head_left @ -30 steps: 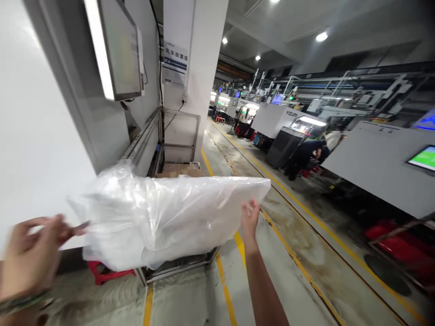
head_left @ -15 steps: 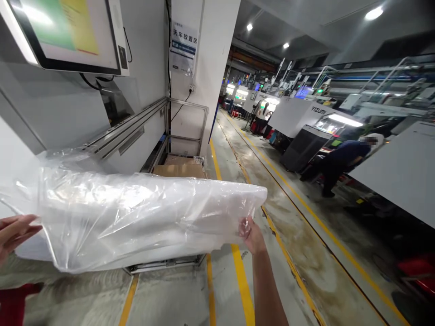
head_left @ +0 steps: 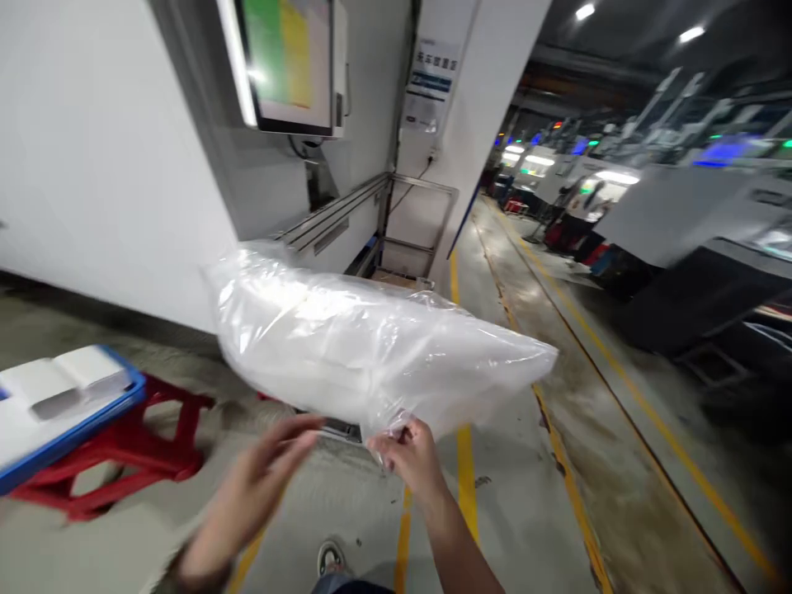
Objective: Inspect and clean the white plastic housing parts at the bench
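A big clear plastic bag (head_left: 322, 330) stretches across the middle of the view, puffed out and shiny, with white showing through it. My right hand (head_left: 405, 454) pinches gathered plastic at its lower edge, thumb against fingers. To the left, my left hand (head_left: 266, 474) is somewhat smeared by motion. Its fingers are stretched out with nothing between them, close to the bag's lower edge but apart from the plastic. Part of a metal frame shows beneath the bag; the rest is hidden by it.
At left a red stool (head_left: 179, 429) carries a blue tray (head_left: 124, 396) with white blocks. A monitor (head_left: 290, 66) hangs above, beside a white cabinet wall (head_left: 92, 140). An aluminium frame (head_left: 421, 186) stands behind the bag. Yellow floor lines (head_left: 467, 470) and machines lie to the right.
The view has swung left, bringing the stool and tray into sight. My left hand has left the bag's left side and come toward my right hand, which now grips gathered plastic near the middle.
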### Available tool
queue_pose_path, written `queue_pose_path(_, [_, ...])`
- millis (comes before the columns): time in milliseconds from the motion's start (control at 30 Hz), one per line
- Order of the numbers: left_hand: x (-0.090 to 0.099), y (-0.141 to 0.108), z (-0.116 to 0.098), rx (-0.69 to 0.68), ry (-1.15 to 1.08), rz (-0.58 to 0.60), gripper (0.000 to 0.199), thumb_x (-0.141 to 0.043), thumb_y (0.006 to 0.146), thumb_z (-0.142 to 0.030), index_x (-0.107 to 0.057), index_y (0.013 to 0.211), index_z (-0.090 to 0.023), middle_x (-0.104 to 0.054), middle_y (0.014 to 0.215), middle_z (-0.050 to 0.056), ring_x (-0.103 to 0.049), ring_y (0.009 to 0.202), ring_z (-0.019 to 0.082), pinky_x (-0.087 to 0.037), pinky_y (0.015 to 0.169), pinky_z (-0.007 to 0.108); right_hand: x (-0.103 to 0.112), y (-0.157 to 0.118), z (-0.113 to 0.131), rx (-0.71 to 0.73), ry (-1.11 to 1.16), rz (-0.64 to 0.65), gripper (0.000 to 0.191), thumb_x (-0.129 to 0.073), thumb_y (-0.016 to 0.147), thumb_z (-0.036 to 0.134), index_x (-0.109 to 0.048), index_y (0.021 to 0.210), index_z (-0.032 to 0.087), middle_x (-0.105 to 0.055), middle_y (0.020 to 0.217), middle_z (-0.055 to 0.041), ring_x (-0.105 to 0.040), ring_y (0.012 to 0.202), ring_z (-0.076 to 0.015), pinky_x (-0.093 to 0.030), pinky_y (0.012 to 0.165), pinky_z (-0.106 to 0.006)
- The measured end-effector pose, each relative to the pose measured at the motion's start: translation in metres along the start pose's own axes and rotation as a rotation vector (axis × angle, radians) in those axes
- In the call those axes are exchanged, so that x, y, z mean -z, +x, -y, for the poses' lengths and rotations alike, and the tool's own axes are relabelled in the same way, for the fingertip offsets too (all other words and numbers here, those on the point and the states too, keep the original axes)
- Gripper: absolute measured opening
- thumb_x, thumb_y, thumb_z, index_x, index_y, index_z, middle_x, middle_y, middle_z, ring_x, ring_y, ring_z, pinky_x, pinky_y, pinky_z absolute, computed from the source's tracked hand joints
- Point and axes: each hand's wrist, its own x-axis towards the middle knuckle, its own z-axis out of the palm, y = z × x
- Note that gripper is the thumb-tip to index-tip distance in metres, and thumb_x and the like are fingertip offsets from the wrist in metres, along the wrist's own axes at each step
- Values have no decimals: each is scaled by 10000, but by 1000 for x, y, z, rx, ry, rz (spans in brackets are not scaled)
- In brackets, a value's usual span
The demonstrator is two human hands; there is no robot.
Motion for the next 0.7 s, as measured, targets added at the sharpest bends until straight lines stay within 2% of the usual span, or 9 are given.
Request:
queue_pose_path(67, [-28,-14,1,31,-154,100,463,-701,810,-615,-714,1150,-302,-750,1181,71,-712,1062,288,-616,892,417,-18,-8,-7,8,32,12,360,-904,675,449,-665,630,183,-537,496,62,-439,443,-65,-365,429,-200])
queue_pose_path(167, [-55,-17,4,59,-277,127,431,-763,788,-526,-672,1112,-256,-725,1145,81,-710,1000,250,-615,834,384,-19,-26,-5,-9,79,62,380,-854,709,553,-761,795,194,-686,665,-5,-592,569,-128,-521,551,-270])
queue_pose_path(233, [-57,-21,6,54,-296,66,388,-754,805,-505,-654,1068,-238,-717,1084,71,-707,954,226,-597,819,361,-11,-41,0,-28,89,94,406,-866,689,551,-795,876,198,-748,777,-52,-672,673,-191,-586,637,-350])
queue_pose_path(333, [-49,-38,3,12,-281,-16,321,-706,856,-509,-654,1011,-232,-714,1004,55,-700,928,214,-575,826,351,-3,-66,6,-21,80,74,339,-884,688,488,-798,820,188,-749,752,-62,-691,715,-220,-598,684,-384])
queue_pose_path(433, [-49,-64,-4,-64,-246,63,300,-719,864,-502,-683,1006,-240,-730,1022,57,-693,977,229,-559,923,393,-6,-87,4,31,61,-31,287,-904,677,430,-775,771,192,-732,702,-35,-666,672,-191,-574,661,-343])
queue_pose_path(533, [-59,-89,-12,-154,-178,113,417,-841,764,-461,-669,1083,-255,-721,1106,63,-678,1046,252,-544,979,424,-16,-106,-1,90,44,-133,289,-922,660,386,-702,698,203,-708,683,3,-628,632,-149,-538,630,-290])
queue_pose_path(600, [-64,-102,-15,-175,-176,124,467,-874,730,-428,-637,1093,-255,-716,1108,62,-685,1032,249,-561,952,414,-22,-119,-4,114,36,-166,331,-922,665,383,-642,660,205,-674,658,23,-611,630,-132,-522,630,-268])
queue_pose_path(700, [-66,-114,-18,-142,-232,153,294,-794,821,-408,-620,994,-246,-732,962,35,-716,887,216,-594,837,367,-24,-136,-6,117,26,-165,346,-918,669,411,-639,698,208,-683,692,12,-657,713,-161,-550,701,-289])
